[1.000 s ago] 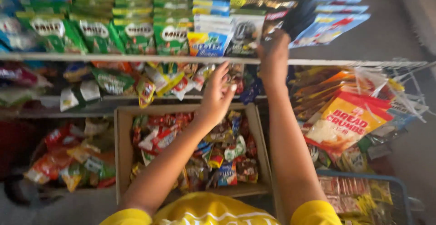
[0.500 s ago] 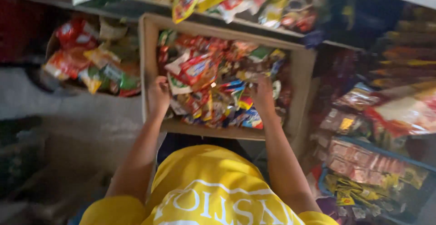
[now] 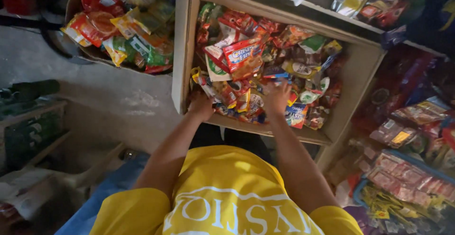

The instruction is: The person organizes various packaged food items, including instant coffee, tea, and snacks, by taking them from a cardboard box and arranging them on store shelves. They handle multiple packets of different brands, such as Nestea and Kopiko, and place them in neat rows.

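A single head-worn camera looks steeply down from above the person's own yellow shirt, facing forward over both outstretched arms. It sits close over a cardboard box of snack packets, which fills the upper middle of the frame. The concrete floor runs off to the left, and trays of packets crowd the right edge.
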